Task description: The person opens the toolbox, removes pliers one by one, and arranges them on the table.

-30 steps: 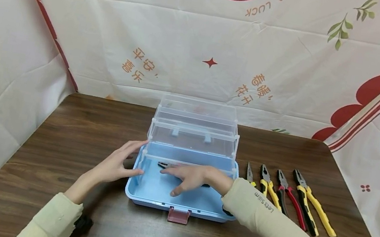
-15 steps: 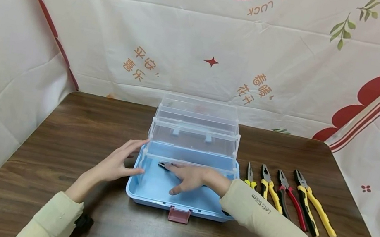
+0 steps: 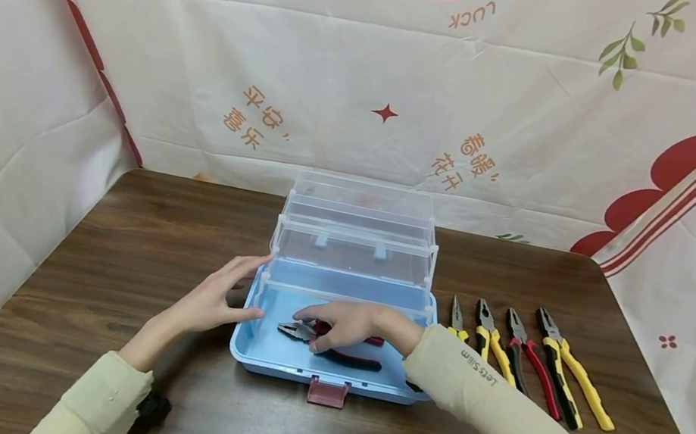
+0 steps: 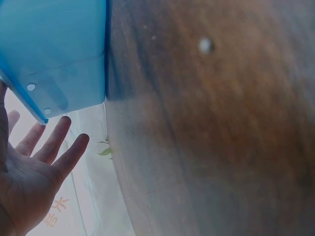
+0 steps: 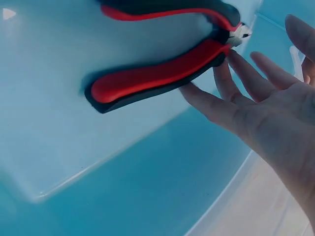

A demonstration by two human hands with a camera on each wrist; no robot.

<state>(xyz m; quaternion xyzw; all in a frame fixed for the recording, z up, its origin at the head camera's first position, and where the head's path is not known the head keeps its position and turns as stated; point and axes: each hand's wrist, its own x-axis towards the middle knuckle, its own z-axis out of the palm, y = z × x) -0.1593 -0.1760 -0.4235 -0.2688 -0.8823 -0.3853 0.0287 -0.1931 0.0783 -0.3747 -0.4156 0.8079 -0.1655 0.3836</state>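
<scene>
A blue toolbox (image 3: 277, 372) with clear trays folded back stands on the table. Inside lies a pair of red-and-black pliers (image 3: 354, 362), its jaws toward the left and its handles spread. My right hand (image 3: 354, 322) is over these pliers and partly covers them. In the right wrist view the fingertips (image 5: 224, 81) touch the edge of one red handle without wrapping round it. At the toolbox's left side is my left hand (image 3: 213, 298), fingers spread, thumb and fingertips at the rim. The left wrist view shows its open palm (image 4: 32, 179) beside the blue wall.
Right of the toolbox several pliers lie in a row, among them yellow-and-black pliers (image 3: 577, 378) and red-and-black pliers (image 3: 539, 372). A reddish latch (image 3: 328, 393) hangs at the toolbox front. A white printed cloth (image 3: 373, 68) hangs behind the dark wooden table (image 3: 195, 222).
The pliers inside the toolbox have shifted toward its front, and more of their jaws and handles now shows. My right hand has barely moved; my left hand stays at the rim.
</scene>
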